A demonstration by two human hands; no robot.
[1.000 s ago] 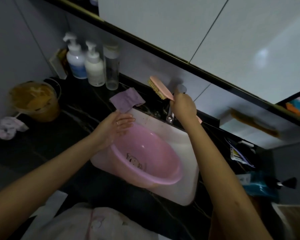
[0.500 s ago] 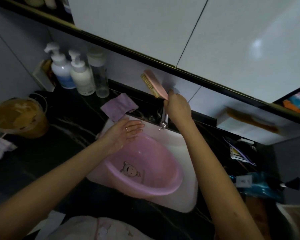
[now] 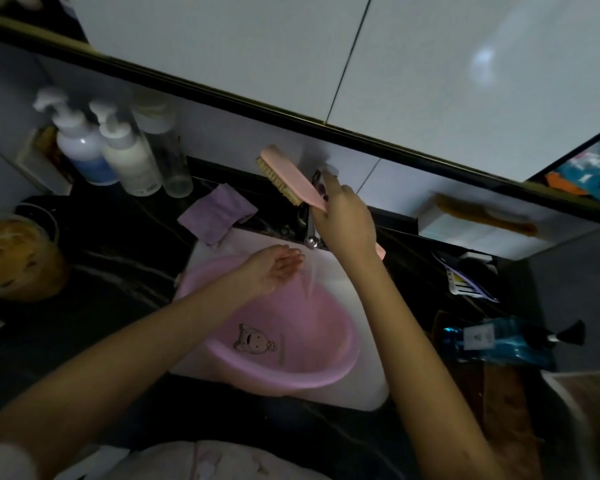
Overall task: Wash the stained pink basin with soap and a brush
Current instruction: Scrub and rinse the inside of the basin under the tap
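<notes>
Pink basin [image 3: 291, 362], centre frame: sits in white sink [image 3: 361, 386], catches water stream [image 3: 310, 277]. Left hand [image 3: 274, 270]: open, palm up beside stream. Right hand [image 3: 347, 221]: grips brush [image 3: 291, 176], fingertip on tap [image 3: 311, 233]. Likely risks: dropping brush through divided grip; splashing counter [image 3: 118, 271] through excess flow

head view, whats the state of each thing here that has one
tap, running, water falling into the basin
basin, upright in the sink, catching water
brush, held in the air, bristles facing down-left
right hand, grips the brush handle by the tap
left hand, open, palm up next to the stream
cloth, crumpled beside the sink
pump bottles, upright
</notes>
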